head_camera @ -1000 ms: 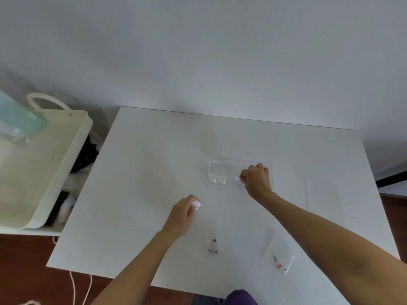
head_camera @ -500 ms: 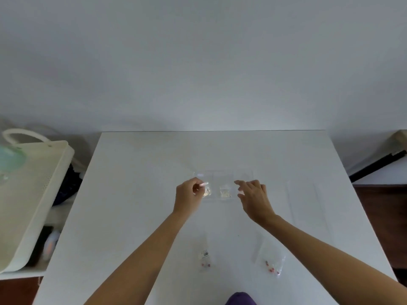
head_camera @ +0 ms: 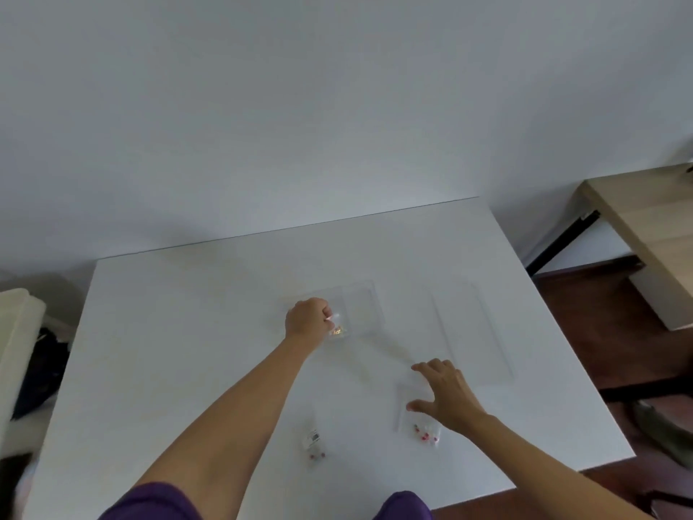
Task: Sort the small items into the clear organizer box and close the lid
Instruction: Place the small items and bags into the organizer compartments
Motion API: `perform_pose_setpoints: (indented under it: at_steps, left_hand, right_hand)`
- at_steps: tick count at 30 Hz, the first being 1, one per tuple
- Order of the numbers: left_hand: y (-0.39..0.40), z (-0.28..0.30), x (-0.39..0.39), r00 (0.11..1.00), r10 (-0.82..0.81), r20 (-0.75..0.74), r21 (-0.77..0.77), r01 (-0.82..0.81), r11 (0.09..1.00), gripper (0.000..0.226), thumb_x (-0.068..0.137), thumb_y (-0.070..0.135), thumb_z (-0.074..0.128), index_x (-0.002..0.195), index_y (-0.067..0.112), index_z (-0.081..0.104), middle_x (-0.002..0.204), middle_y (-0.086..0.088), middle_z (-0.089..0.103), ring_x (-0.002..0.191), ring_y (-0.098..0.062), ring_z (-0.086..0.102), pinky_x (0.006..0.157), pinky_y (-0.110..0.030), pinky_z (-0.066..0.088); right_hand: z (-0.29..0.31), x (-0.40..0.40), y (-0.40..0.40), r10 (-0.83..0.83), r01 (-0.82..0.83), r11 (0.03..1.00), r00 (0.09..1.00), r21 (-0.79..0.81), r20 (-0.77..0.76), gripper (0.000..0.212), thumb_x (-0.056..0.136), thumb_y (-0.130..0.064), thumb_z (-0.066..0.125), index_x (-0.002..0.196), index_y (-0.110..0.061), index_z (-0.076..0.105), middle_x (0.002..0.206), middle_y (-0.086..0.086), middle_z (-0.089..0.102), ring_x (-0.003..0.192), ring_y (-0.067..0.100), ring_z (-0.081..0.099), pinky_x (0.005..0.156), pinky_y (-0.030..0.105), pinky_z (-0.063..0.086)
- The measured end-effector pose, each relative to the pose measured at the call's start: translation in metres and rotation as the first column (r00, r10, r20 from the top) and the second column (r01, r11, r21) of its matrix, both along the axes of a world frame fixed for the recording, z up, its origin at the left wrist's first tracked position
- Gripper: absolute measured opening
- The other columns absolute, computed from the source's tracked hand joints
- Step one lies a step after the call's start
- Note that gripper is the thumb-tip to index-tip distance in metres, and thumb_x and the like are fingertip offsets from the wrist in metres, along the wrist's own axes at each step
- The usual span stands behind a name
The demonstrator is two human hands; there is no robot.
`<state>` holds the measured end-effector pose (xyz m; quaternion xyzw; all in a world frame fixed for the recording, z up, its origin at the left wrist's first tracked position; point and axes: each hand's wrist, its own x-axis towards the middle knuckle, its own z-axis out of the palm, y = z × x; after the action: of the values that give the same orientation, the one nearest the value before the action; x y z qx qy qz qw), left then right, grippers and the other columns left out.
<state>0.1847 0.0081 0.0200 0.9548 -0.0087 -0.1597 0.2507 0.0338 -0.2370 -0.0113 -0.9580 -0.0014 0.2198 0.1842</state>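
white table [head_camera: 187, 350] by grey wall | box [head_camera: 362, 307] mid-table, lid [head_camera: 472, 332] off, lying to its right | left hand [head_camera: 305, 320] fisted over box, pinching small bag [head_camera: 337, 328] | right hand [head_camera: 446, 397] spread, fingers apart, over red-bead bag [head_camera: 422, 431] | third bag [head_camera: 314, 442] at near edge

Position: head-worn, above the near edge of the white surface [head_camera: 187, 350].
Facing: forward and down, tilted, so the far edge slopes up to the right.
Nearness: arm's reach; both forearms enter from the near edge.
Coverage: nearly the whole surface, wall beyond.
Shared: single view only.
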Motion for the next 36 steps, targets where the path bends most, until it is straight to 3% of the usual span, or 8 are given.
perform_pose_setpoints:
  at_steps: [4, 8, 11, 15, 22, 27, 31, 36]
  left_hand:
    - [-0.004, -0.002, 0.004, 0.994, -0.08, 0.069, 0.199, 0.065, 0.978, 0.006, 0.08, 0.012, 0.065, 0.083, 0.015, 0.068, 0.089, -0.002, 0.074, 0.105, -0.027, 0.053, 0.089, -0.039, 0.034]
    - [-0.008, -0.009, 0.003, 0.987, -0.143, 0.074, 0.321, 0.112, 0.94, 0.014, 0.079, 0.008, 0.062, 0.086, 0.019, 0.068, 0.091, -0.002, 0.072, 0.105, -0.026, 0.05, 0.09, -0.04, 0.032]
    - [-0.007, -0.011, 0.002, 0.974, -0.188, 0.124, 0.402, 0.124, 0.907, 0.024, 0.078, 0.018, 0.07, 0.101, 0.023, 0.065, 0.1, -0.004, 0.07, 0.109, -0.028, 0.051, 0.094, -0.042, 0.032]
    - [-0.002, -0.012, -0.007, 0.952, -0.172, 0.254, 0.327, 0.083, 0.941, 0.042, 0.076, 0.028, 0.072, 0.115, 0.02, 0.061, 0.119, -0.005, 0.063, 0.112, -0.029, 0.05, 0.097, -0.046, 0.029]
    - [0.024, -0.009, -0.053, 0.845, -0.247, 0.475, 0.206, 0.166, 0.964, 0.033, 0.081, 0.034, 0.07, 0.111, 0.022, 0.063, 0.111, -0.003, 0.062, 0.099, -0.026, 0.059, 0.089, -0.044, 0.041]
    - [0.056, -0.023, -0.098, 0.931, -0.232, 0.283, 0.063, 0.223, 0.973, 0.043, 0.082, 0.037, 0.07, 0.118, 0.017, 0.059, 0.114, -0.006, 0.057, 0.103, -0.026, 0.058, 0.091, -0.041, 0.048]
    - [0.075, -0.036, -0.129, 0.991, -0.134, 0.0, 0.097, 0.133, 0.986, 0.068, 0.076, 0.056, 0.065, 0.132, 0.023, 0.046, 0.132, -0.003, 0.042, 0.122, -0.023, 0.044, 0.105, -0.04, 0.034]
    - [0.083, -0.04, -0.153, 0.98, -0.107, -0.17, 0.128, 0.13, 0.983, 0.089, 0.053, 0.067, 0.069, 0.128, 0.028, 0.04, 0.126, 0.0, 0.038, 0.118, -0.022, 0.041, 0.098, -0.037, 0.04]
  right_hand:
    - [-0.004, -0.002, 0.005, 0.065, -0.065, 0.996, 0.998, -0.067, 0.002, 0.085, 0.07, -0.059, 0.071, 0.141, -0.025, 0.038, 0.136, 0.001, 0.043, 0.121, 0.02, 0.042, 0.105, 0.032, 0.036]
    - [-0.01, -0.009, 0.004, 0.087, -0.086, 0.992, 0.996, -0.091, 0.009, 0.086, 0.068, -0.052, 0.075, 0.141, -0.026, 0.036, 0.133, 0.002, 0.043, 0.116, 0.021, 0.044, 0.101, 0.031, 0.036]
    - [-0.011, -0.009, 0.006, 0.09, -0.09, 0.992, 0.996, -0.09, -0.002, 0.086, 0.069, -0.047, 0.078, 0.14, -0.027, 0.035, 0.131, 0.003, 0.043, 0.114, 0.022, 0.045, 0.1, 0.031, 0.038]
    - [-0.01, -0.006, 0.01, 0.092, -0.094, 0.994, 0.995, -0.052, -0.035, 0.079, 0.071, -0.036, 0.08, 0.138, -0.031, 0.037, 0.127, 0.005, 0.043, 0.106, 0.024, 0.054, 0.094, 0.032, 0.048]
    - [-0.001, 0.004, 0.014, 0.098, -0.099, 0.995, 0.991, -0.002, -0.088, 0.061, 0.076, -0.03, 0.078, 0.128, -0.031, 0.045, 0.111, 0.004, 0.055, 0.088, 0.023, 0.061, 0.076, 0.032, 0.053]
    - [0.004, 0.018, 0.016, 0.078, -0.078, 0.997, 0.988, 0.005, -0.13, 0.038, 0.076, -0.021, 0.076, 0.107, -0.018, 0.054, 0.101, 0.006, 0.064, 0.09, 0.028, 0.063, 0.075, 0.034, 0.052]
    - [0.004, 0.024, 0.016, -0.038, 0.041, 0.999, 0.994, 0.03, -0.104, 0.019, 0.083, -0.003, 0.062, 0.079, -0.019, 0.052, 0.074, 0.0, 0.062, 0.072, 0.026, 0.068, 0.054, 0.025, 0.046]
    - [0.008, 0.034, 0.016, -0.097, 0.109, 0.987, 0.99, 0.119, -0.102, 0.019, 0.088, -0.001, 0.057, 0.097, -0.018, 0.057, 0.077, 0.004, 0.072, 0.069, 0.022, 0.067, 0.066, 0.031, 0.054]
